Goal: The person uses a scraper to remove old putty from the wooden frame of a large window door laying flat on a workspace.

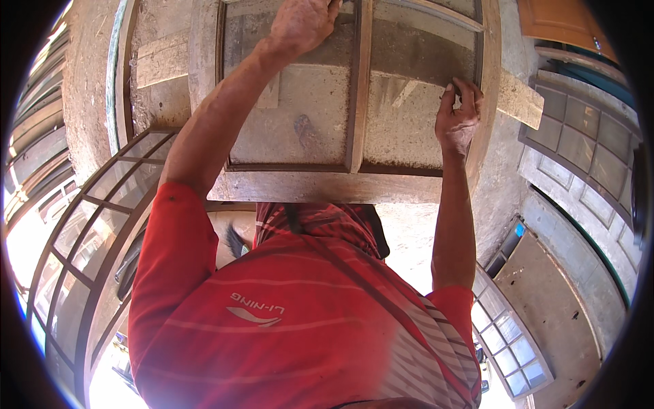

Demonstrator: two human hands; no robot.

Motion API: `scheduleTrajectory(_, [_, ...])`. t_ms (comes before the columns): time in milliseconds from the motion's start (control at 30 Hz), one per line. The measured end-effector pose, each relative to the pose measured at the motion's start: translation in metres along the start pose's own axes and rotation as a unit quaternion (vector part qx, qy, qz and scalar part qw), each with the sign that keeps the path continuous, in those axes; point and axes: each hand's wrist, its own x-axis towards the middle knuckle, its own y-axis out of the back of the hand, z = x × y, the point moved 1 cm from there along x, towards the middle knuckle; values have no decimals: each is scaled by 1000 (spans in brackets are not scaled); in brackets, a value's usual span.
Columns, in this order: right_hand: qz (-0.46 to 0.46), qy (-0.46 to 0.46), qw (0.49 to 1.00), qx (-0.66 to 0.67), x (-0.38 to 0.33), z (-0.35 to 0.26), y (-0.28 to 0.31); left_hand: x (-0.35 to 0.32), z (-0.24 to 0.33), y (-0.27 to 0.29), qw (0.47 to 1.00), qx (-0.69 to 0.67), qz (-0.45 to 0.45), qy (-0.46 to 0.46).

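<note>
At the far left, an arched window frame [88, 252] with glass panes and dark bars is seen leaning, partly covered by the red shirt [286, 320] of the person wearing the camera.

The left hand [303, 24] is raised at the top of the view, its forearm running up from the red sleeve. The hand is laid on the upper part of a wooden panelled frame [327, 185], with the fingers curled over a bar near the top edge; the fingertips are cut off by the picture's rim, so how tightly they close cannot be told.

The wooden panelled frame is held up in front of the person, filling the upper middle of the view. It is made of pale, worn timber with a broad bottom rail, and is divided by a vertical centre bar [359, 88] into a left and a right pane. The panes look dusty and greyish, with a darker band across their upper part.

The right hand [458, 116] is set on the right side of the frame, at the edge of the right pane. Its fingers are bent and partly spread, the tips pressed on the inner moulding, with nothing enclosed in the palm.

To the right, more wooden doors and glazed frames [579, 150] are seen standing against a rough wall.
</note>
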Motion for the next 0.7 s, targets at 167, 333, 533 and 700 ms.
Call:
scheduleTrajectory(167, [3, 4, 1000, -17, 0, -1, 0, 9, -1, 12, 998, 27, -26, -59])
scheduleTrajectory(333, [12, 33, 999, -26, 3, -5, 1, 3, -12, 16, 964, 97, -61, -239])
scheduleTrajectory(533, [12, 27, 999, -29, 3, -3, -1, -40, 26, 28, 986, 31, -165, -8])
scheduleTrajectory(700, [6, 25, 999, -32, 2, -1, -2, -74, 32, 25, 990, 24, -108, -82])
